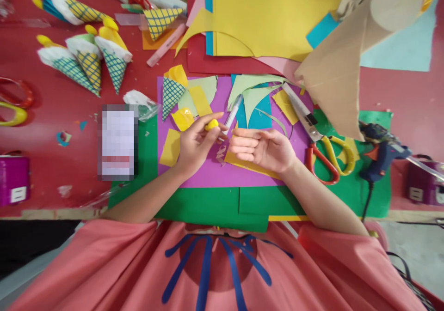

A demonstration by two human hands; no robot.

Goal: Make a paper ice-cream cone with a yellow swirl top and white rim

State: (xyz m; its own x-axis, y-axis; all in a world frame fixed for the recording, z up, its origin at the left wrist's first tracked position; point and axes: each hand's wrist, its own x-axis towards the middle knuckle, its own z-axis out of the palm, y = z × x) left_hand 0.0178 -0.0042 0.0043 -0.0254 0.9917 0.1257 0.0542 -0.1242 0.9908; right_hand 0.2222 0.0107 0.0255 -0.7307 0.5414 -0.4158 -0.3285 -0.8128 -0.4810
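Between the fingers and thumb of my left hand (197,144) is a small yellow lump (211,125), perhaps modelling clay. My right hand (263,149) is turned palm up beside it, fingers stretched out and holding nothing. Both hands are over a purple paper sheet (208,179). Just beyond them lie a white pen (234,110), a crumpled yellow piece (183,118) and a small green checked paper cone (172,96) with yellow at its top. Scissors (322,147) with one red and one yellow handle lie to the right of my right hand.
Several decorated paper cones (83,61) lie at the back left. A blue glue gun (381,156) and a large brown cardboard cone (336,80) are on the right. Yellow paper sheets (274,15) are stacked at the back. A blurred-out phone-like rectangle (118,142) lies left.
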